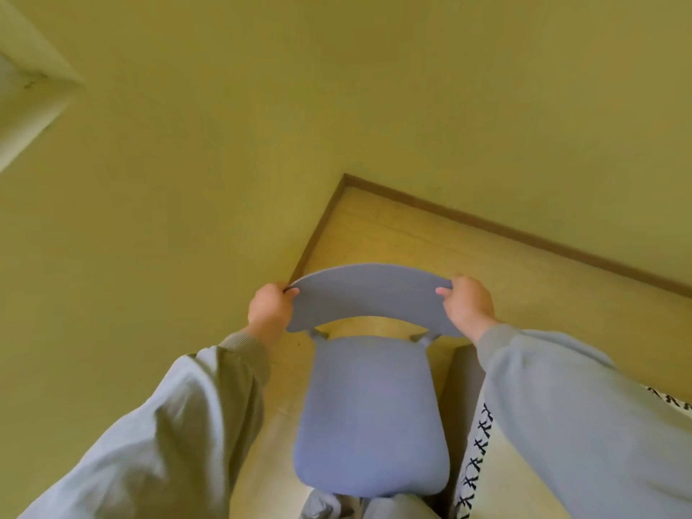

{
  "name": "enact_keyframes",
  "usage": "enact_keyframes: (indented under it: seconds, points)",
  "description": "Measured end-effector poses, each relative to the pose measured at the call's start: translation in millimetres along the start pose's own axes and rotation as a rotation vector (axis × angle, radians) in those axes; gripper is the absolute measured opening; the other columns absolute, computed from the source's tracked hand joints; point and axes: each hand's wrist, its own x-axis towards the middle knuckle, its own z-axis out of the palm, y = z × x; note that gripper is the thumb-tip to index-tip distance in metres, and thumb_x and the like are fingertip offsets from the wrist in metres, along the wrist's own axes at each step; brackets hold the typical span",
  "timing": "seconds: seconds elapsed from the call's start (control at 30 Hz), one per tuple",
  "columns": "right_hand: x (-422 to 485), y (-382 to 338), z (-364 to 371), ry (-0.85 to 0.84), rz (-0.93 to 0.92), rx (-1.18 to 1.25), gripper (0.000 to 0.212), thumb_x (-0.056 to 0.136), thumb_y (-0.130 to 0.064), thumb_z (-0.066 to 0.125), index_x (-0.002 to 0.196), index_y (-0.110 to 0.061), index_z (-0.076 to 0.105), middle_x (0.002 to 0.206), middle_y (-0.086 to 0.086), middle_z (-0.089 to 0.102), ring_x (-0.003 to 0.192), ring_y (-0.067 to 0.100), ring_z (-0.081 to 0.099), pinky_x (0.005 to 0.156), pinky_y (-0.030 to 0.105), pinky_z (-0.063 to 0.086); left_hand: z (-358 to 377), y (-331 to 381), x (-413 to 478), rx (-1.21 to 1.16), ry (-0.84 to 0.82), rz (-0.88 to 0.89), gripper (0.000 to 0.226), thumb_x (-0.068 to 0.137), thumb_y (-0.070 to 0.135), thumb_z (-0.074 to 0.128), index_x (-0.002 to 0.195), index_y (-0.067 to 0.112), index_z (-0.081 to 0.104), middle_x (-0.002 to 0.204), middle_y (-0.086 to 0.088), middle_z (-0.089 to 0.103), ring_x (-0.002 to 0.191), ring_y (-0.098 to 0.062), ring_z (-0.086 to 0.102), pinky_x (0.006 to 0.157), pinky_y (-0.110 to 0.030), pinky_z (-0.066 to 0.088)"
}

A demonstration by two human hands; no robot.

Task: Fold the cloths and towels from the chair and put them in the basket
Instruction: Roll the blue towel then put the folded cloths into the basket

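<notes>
A blue-grey chair [370, 413] stands in front of me, seen from above, with nothing on its seat. My left hand [270, 307] grips the left end of the curved backrest [370, 294]. My right hand [468, 303] grips the right end of the same backrest. Both arms wear pale grey-blue sleeves. No cloths, towels or basket show in this view.
Yellow-green walls [187, 181] meet in a corner just beyond the chair, edged by a brown baseboard [524, 234]. A pale wooden floor [412, 237] lies beneath. A white fabric with a black cross pattern [477, 455] lies at the lower right beside the chair.
</notes>
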Motion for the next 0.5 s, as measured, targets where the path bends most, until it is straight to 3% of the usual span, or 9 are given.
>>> enact_keyframes:
  seconds: [0.23,0.4,0.5]
  points:
    - [46.0,-15.1,-37.4,0.048,-0.044,-0.019,0.026,0.098,-0.025,0.049,0.101,-0.002,0.06,0.109,0.02,0.064,0.104,0.037,0.058,0.079,0.036,0.044,-24.7,54.8,39.5,-0.026,0.049,0.045,0.023,0.099,0.027,0.044,0.085,0.011,0.051,0.091,-0.016,0.061,0.078,-0.031,0.051,0.06,-0.031,0.033]
    - [91.7,-33.0,-67.8,0.11,-0.009,0.036,0.027,0.097,-0.025,0.05,0.1,-0.001,0.061,0.107,0.023,0.064,0.104,0.04,0.058,0.076,0.036,0.042,-57.0,108.9,95.2,-0.136,0.058,0.155,0.026,0.099,0.021,0.047,0.095,-0.002,0.058,0.098,-0.026,0.062,0.094,-0.042,0.058,0.068,-0.042,0.041]
    - [121.2,-47.1,-84.9,0.143,0.011,0.088,0.024,0.097,-0.022,0.05,0.099,0.0,0.06,0.107,0.025,0.064,0.103,0.04,0.058,0.076,0.037,0.042,-78.9,144.1,131.6,-0.091,0.073,0.222,0.028,0.099,0.021,0.047,0.091,-0.003,0.058,0.096,-0.026,0.061,0.091,-0.039,0.056,0.062,-0.035,0.03]
